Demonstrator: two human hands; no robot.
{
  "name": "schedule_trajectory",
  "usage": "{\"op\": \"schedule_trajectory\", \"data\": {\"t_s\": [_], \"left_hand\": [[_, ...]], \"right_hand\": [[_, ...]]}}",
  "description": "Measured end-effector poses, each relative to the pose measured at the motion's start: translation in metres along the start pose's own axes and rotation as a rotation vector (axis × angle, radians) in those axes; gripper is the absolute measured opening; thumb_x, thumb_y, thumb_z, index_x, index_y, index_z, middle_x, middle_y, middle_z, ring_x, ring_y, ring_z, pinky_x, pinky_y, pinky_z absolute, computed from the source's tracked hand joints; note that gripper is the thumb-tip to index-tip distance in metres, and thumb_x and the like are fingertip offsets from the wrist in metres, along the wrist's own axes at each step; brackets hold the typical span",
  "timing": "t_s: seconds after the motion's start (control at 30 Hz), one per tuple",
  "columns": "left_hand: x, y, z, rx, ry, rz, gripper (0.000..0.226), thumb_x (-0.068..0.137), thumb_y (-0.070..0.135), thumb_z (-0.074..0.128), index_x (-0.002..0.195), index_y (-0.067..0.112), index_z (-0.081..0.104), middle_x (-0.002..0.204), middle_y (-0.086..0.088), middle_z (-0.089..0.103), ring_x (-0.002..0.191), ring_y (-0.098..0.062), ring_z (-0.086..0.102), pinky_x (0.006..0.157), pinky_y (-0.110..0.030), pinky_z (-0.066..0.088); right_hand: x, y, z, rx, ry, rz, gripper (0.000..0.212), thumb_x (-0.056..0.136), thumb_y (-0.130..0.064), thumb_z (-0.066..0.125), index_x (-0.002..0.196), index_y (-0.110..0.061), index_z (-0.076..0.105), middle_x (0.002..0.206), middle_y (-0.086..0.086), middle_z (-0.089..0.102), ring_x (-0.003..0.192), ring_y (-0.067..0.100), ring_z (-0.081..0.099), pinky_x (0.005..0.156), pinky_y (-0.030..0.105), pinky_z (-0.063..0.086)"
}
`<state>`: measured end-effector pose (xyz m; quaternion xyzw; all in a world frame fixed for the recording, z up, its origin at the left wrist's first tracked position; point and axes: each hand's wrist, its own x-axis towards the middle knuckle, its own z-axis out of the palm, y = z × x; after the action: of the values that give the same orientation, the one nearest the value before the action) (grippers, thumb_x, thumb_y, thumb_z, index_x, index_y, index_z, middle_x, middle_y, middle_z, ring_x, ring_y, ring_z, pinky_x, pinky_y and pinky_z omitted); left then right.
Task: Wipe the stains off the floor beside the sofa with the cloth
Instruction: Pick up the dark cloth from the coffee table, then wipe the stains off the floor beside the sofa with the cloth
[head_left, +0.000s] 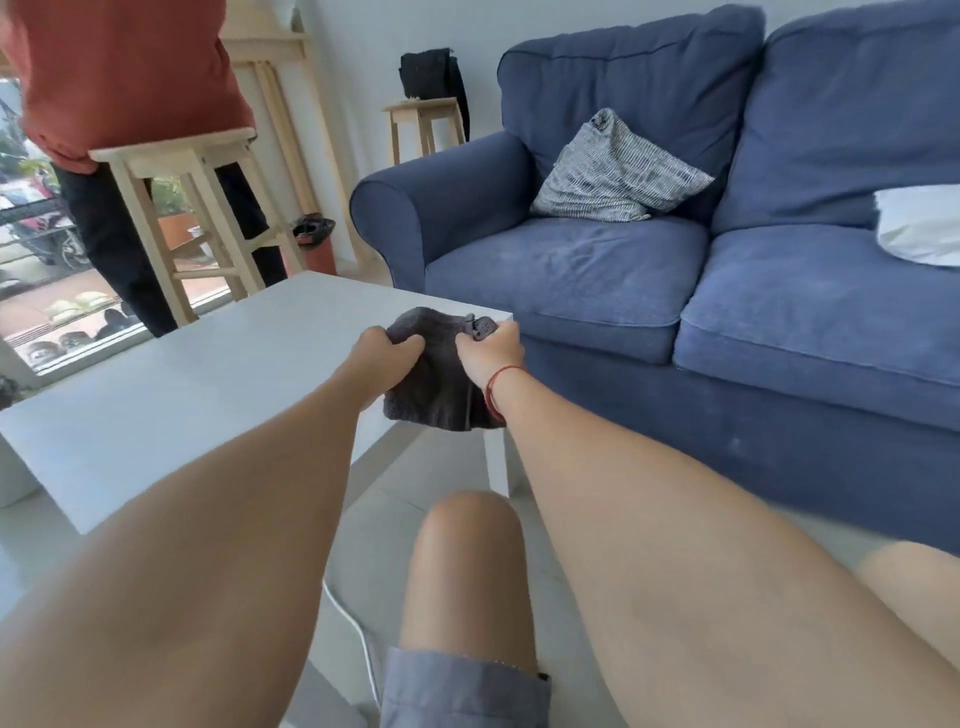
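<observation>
Both hands, left hand (382, 353) and right hand (491, 351), clench fingers around the cloth (441, 395).

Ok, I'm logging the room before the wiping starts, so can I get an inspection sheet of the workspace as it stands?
Surface: pale floor between table and sofa; no stains can be made out from here.
Job's things: dark grey cloth held up at the corner of the white table; blue sofa to the right.
Clutter: striped cushion and white pillow on the sofa.
Grippers: left hand and right hand both grip the cloth's top edge with their fingers.
Cables: white cable on the floor near the knee.
Surroundings: another person at a wooden stool; a second stool carries a black bag.
</observation>
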<state>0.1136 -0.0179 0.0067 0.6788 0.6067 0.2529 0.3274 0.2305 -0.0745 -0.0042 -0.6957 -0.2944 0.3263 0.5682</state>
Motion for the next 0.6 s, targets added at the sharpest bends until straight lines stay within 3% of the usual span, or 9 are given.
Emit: {"op": "schedule_trajectory", "data": {"t_s": [0.17, 0.23, 0.37, 0.6], "left_hand": [[-0.022, 0.054, 0.096, -0.146, -0.127, 0.099, 0.059, 0.088, 0.043, 0.045, 0.130, 0.002, 0.047, 0.124, -0.010, 0.055, 0.118, -0.033, 0.049, 0.093, -0.033, 0.036], [-0.031, 0.068, 0.133, -0.162, -0.182, 0.134, 0.056, 0.092, 0.041, 0.042, 0.132, 0.001, 0.041, 0.129, -0.011, 0.051, 0.123, -0.033, 0.046, 0.097, -0.034, 0.035], [-0.040, 0.075, 0.200, -0.051, -0.258, 0.193, 0.043, 0.094, 0.035, 0.042, 0.120, 0.002, 0.038, 0.126, -0.019, 0.050, 0.108, -0.033, 0.049, 0.082, -0.035, 0.034], [-0.029, 0.044, 0.296, 0.029, -0.428, 0.070, 0.044, 0.090, 0.029, 0.047, 0.122, 0.000, 0.037, 0.125, -0.020, 0.050, 0.112, -0.035, 0.050, 0.084, -0.034, 0.037]], "right_hand": [[0.017, 0.022, -0.098, -0.068, 0.188, -0.009, 0.048, 0.076, -0.022, 0.076, 0.116, -0.009, 0.052, 0.124, 0.011, 0.059, 0.112, 0.027, 0.059, 0.087, 0.027, 0.044], [0.022, 0.038, -0.132, -0.114, 0.257, 0.015, 0.048, 0.078, -0.021, 0.075, 0.118, -0.011, 0.051, 0.126, 0.012, 0.058, 0.114, 0.028, 0.057, 0.092, 0.030, 0.045], [0.034, 0.081, -0.178, -0.206, 0.361, 0.073, 0.045, 0.081, -0.021, 0.072, 0.119, -0.011, 0.051, 0.126, 0.012, 0.058, 0.114, 0.030, 0.057, 0.092, 0.033, 0.046], [0.068, 0.166, -0.208, -0.292, 0.380, 0.232, 0.038, 0.080, -0.021, 0.073, 0.111, -0.006, 0.058, 0.120, 0.014, 0.062, 0.110, 0.032, 0.060, 0.092, 0.034, 0.048]]}}
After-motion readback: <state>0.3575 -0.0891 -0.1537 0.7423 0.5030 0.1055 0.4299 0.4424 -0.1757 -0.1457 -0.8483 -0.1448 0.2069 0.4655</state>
